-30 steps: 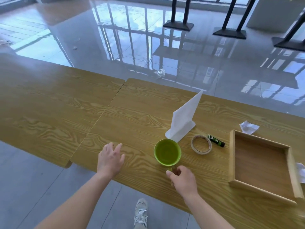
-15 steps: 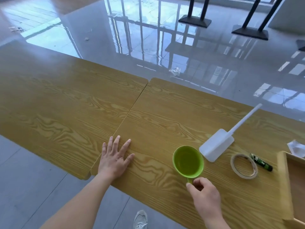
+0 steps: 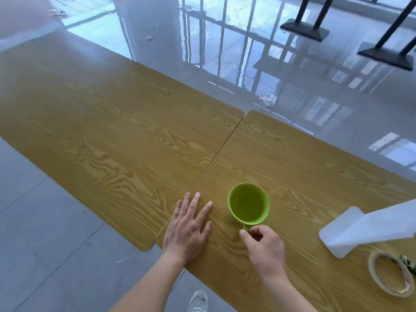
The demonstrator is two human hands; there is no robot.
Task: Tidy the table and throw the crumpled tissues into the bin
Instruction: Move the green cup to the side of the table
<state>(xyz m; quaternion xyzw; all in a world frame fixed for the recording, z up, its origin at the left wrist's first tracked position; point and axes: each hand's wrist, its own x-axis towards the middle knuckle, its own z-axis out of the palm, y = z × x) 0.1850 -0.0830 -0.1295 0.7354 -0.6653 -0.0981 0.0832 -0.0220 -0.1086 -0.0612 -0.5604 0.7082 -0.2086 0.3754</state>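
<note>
While the green cup (image 3: pixel 248 203) stands upright on the counter (image 3: pixel 112 131) near its front edge, the right hand (image 3: pixel 265 246) pinches its handle. The left hand (image 3: pixel 188 226) lies flat just beside it, fingers straight. A white flat object (image 3: pixel 351 230) and a tape roll (image 3: pixel 390 275) lie further right.

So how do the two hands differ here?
The left hand lies flat on the table, fingers straight and spread; the right hand is curled, pinching the handle of the green cup. The left hand holds nothing; the right hand holds the green cup. Both are bare.
</note>
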